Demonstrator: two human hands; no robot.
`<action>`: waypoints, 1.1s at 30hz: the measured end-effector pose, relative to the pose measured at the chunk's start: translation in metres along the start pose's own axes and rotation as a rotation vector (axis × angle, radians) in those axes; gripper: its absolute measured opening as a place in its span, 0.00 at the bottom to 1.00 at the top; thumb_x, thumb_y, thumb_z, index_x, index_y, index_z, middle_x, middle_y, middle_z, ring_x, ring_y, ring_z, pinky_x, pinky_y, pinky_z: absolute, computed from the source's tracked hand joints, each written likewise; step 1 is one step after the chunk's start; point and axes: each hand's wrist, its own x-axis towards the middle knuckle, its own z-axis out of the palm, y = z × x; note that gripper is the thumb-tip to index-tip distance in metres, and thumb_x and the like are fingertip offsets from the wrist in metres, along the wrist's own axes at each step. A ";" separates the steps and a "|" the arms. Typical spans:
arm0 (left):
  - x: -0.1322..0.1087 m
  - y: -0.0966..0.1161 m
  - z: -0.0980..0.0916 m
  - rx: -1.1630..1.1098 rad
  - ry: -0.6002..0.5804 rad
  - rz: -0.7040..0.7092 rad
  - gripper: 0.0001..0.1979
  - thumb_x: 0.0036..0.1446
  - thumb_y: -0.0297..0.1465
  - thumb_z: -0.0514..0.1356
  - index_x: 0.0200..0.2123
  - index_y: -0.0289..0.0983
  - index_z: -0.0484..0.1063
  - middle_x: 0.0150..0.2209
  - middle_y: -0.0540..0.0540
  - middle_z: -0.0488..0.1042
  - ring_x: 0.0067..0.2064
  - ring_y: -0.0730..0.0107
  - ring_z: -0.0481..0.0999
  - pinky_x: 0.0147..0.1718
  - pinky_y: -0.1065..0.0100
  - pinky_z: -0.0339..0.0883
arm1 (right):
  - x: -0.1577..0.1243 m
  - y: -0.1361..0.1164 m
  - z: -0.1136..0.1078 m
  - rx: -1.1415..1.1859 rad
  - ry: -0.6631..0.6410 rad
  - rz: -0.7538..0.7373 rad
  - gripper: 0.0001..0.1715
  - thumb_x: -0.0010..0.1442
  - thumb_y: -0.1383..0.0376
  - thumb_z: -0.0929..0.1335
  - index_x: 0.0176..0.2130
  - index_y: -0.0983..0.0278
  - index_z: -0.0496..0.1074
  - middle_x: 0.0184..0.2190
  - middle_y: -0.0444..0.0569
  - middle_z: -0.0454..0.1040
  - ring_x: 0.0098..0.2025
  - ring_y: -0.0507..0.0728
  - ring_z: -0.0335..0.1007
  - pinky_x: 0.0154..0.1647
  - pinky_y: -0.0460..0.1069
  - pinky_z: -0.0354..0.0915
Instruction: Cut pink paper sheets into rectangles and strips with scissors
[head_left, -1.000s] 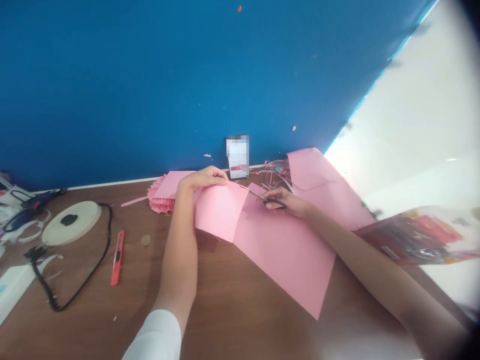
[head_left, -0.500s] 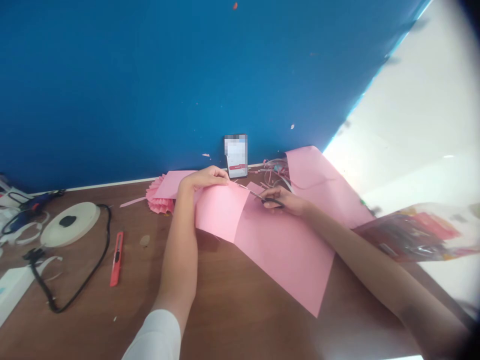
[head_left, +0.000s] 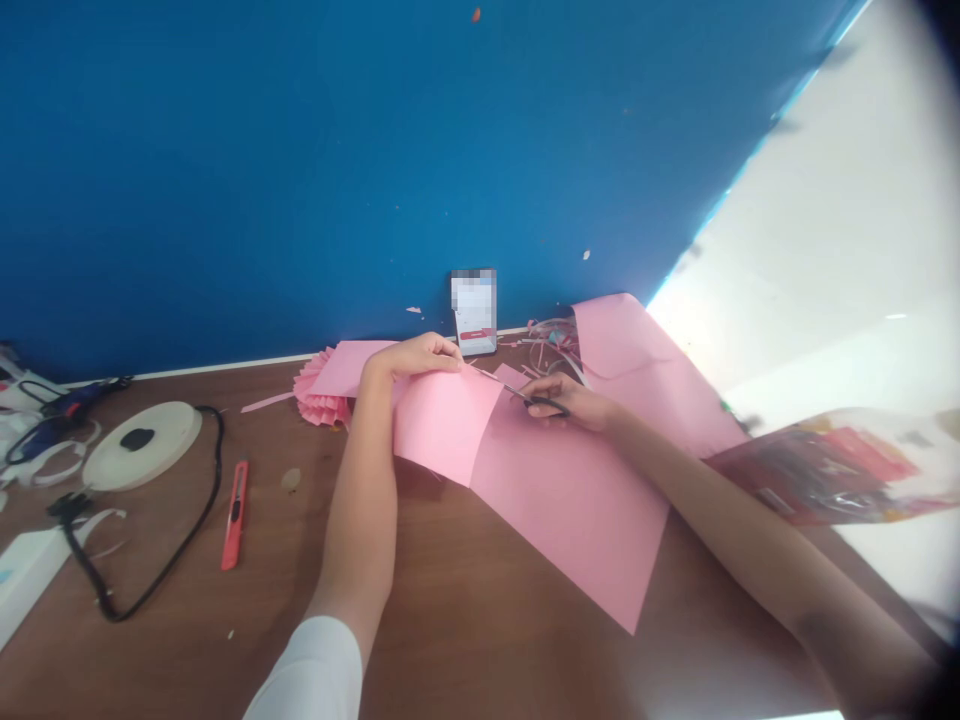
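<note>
A large sheet of pink paper (head_left: 577, 500) lies across the middle of the table, its left part lifted and lighter. My left hand (head_left: 424, 355) pinches that sheet at its far edge between thumb and fingers. In my right hand (head_left: 566, 398) is a pair of black-handled scissors (head_left: 547, 407), fingers wrapped round the handles. The blades point left along the far edge of the paper, close to my left fingertips. Just left of my left hand is a pleated pink paper piece (head_left: 319, 388), partly covered by another flat pink sheet (head_left: 345, 365).
A phone (head_left: 475, 315) leans against the blue wall. Paper scraps (head_left: 551, 345) and another pink sheet (head_left: 637, 370) lie at the back right, near a plastic bag (head_left: 847, 465). To the left are a red box cutter (head_left: 235, 515), a white disc (head_left: 142, 447) and a black cable (head_left: 214, 490).
Almost nothing differs. The view has shifted very slightly; both hands, the paper and the scissors keep nearly the same places.
</note>
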 end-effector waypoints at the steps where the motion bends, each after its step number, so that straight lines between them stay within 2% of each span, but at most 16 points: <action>1: 0.000 0.000 0.000 0.002 -0.004 0.001 0.16 0.49 0.40 0.60 0.32 0.32 0.75 0.33 0.46 0.74 0.36 0.68 0.70 0.36 0.69 0.60 | 0.000 0.000 0.000 -0.002 0.002 -0.001 0.24 0.50 0.62 0.73 0.47 0.67 0.74 0.19 0.41 0.68 0.17 0.46 0.57 0.15 0.42 0.52; 10: 0.001 0.002 0.002 0.016 -0.013 0.003 0.14 0.50 0.38 0.60 0.32 0.32 0.76 0.33 0.46 0.74 0.36 0.69 0.70 0.36 0.70 0.60 | 0.002 0.002 0.000 -0.025 0.027 -0.001 0.26 0.48 0.61 0.74 0.46 0.67 0.75 0.19 0.42 0.69 0.17 0.46 0.57 0.15 0.42 0.52; 18: 0.003 0.001 0.001 0.023 -0.009 -0.022 0.15 0.50 0.40 0.61 0.32 0.33 0.76 0.34 0.46 0.75 0.36 0.69 0.71 0.35 0.70 0.60 | 0.002 0.002 0.001 -0.076 0.041 -0.003 0.26 0.48 0.59 0.74 0.46 0.67 0.75 0.20 0.43 0.69 0.18 0.47 0.59 0.15 0.42 0.52; 33: 0.001 -0.001 0.001 -0.007 0.002 0.002 0.15 0.50 0.40 0.60 0.33 0.33 0.75 0.33 0.46 0.74 0.36 0.69 0.70 0.36 0.69 0.60 | 0.001 0.000 0.004 -0.035 0.049 -0.032 0.24 0.50 0.61 0.73 0.46 0.68 0.74 0.18 0.41 0.67 0.16 0.45 0.54 0.15 0.43 0.50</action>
